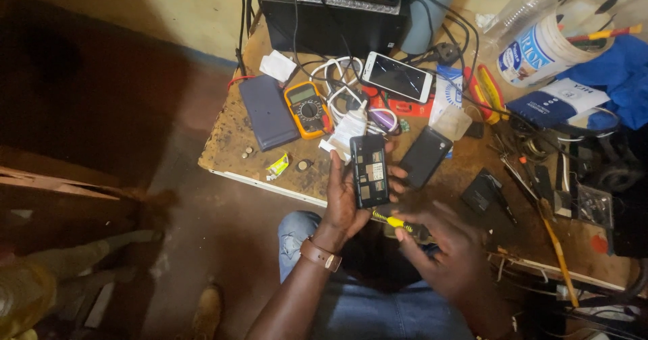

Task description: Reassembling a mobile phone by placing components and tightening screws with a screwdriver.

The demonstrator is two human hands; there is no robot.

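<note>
My left hand (pixel 343 201) grips an opened mobile phone (pixel 369 171) with its back cover off, circuit side up, over the table's front edge. A brown strap sits on that wrist. My right hand (pixel 439 245) holds a small screwdriver (pixel 391 221) with a yellow and black handle, its tip pointing at the phone's lower end. A black back cover (pixel 424 156) lies on the table just right of the phone.
The worn wooden table (pixel 233 144) carries an orange multimeter (pixel 308 109), a dark blue power bank (pixel 268 112), a white smartphone (pixel 397 76), white cables, a black box (pixel 334 12), a white tub (pixel 540 49), a blue cloth and scattered tools on the right.
</note>
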